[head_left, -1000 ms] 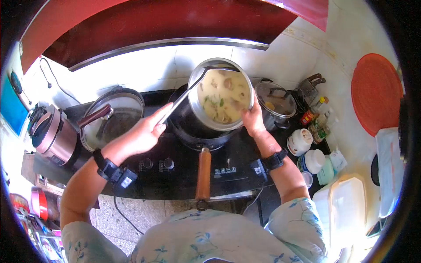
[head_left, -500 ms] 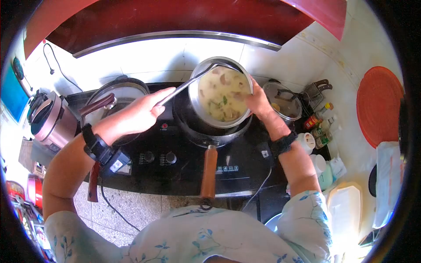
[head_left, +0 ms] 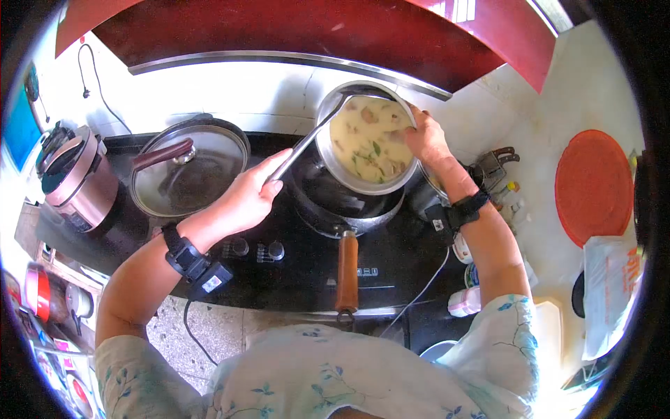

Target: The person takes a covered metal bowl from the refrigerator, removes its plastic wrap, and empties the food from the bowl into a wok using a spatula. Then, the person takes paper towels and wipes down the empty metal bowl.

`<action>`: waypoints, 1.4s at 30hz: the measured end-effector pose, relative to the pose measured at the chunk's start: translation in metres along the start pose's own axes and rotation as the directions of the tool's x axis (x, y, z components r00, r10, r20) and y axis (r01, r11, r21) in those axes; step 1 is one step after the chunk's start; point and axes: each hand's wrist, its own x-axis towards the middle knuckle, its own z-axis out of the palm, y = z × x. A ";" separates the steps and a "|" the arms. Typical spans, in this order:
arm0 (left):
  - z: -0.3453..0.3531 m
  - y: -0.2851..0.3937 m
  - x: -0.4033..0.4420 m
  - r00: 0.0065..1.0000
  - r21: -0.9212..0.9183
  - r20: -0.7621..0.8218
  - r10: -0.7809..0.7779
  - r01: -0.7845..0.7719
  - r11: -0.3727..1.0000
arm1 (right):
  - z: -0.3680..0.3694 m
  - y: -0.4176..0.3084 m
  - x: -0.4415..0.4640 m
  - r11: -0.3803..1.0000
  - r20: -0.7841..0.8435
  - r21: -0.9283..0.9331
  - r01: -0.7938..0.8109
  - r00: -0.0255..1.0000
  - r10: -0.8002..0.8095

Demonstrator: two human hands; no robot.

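Note:
A metal bowl (head_left: 326,155) of creamy soup with green leaves and pieces in it is held up over a dark wok (head_left: 314,209). My right hand (head_left: 428,140) is closed on the bowl's right rim. My left hand (head_left: 252,195) grips the metal handle of a ladle (head_left: 301,145), whose dark head rests at the bowl's upper inside edge. The wok sits on the black stove, its wooden handle (head_left: 347,272) pointing toward me.
Left on the stove is a glass-lidded pan (head_left: 223,164), with a pink cooker (head_left: 87,185) beyond it. A pot (head_left: 423,195) is partly behind my right forearm. Knives (head_left: 504,155) and a red round board (head_left: 594,188) are at the right.
The view has shifted. The bowl, ladle and both hands have moved a little right in view, and my right hand sits higher on the bowl's rim. Both grips hold.

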 end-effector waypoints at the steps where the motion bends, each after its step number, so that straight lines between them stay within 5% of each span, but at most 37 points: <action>1: 0.001 -0.004 -0.001 1.000 0.014 -0.007 -0.012 0.012 1.000 | 0.005 0.002 0.001 0.999 -0.033 -0.046 0.019 0.999 -0.020; 14: 0.001 -0.026 -0.004 0.985 0.040 0.025 -0.169 0.167 0.985 | 0.040 0.010 0.016 0.909 -0.266 -0.023 0.415 0.874 -0.406; 24: -0.028 -0.040 0.002 0.997 0.031 0.061 -0.057 0.055 0.998 | 0.043 0.008 0.021 0.869 -0.236 -0.024 0.495 0.842 -0.486; 25: -0.033 -0.031 0.002 0.978 0.057 0.123 -0.169 0.163 0.985 | 0.043 0.009 0.023 0.859 -0.233 -0.014 0.512 0.834 -0.501; 29: -0.039 -0.046 0.000 0.991 0.082 0.102 -0.086 0.078 0.994 | 0.045 0.005 0.021 0.842 -0.235 -0.005 0.540 0.817 -0.526; 36: -0.051 -0.049 -0.001 0.969 0.172 0.168 -0.181 0.152 0.973 | 0.050 0.014 0.025 0.823 -0.207 0.025 0.567 0.809 -0.551; 40: -0.051 -0.049 -0.006 0.985 0.115 0.157 -0.065 0.047 0.992 | 0.050 0.020 0.029 0.787 -0.188 -0.020 0.617 0.771 -0.609; 42: -0.032 -0.040 -0.011 0.983 0.126 0.108 -0.146 0.132 0.983 | 0.049 0.019 0.032 0.823 -0.207 -0.001 0.567 0.805 -0.555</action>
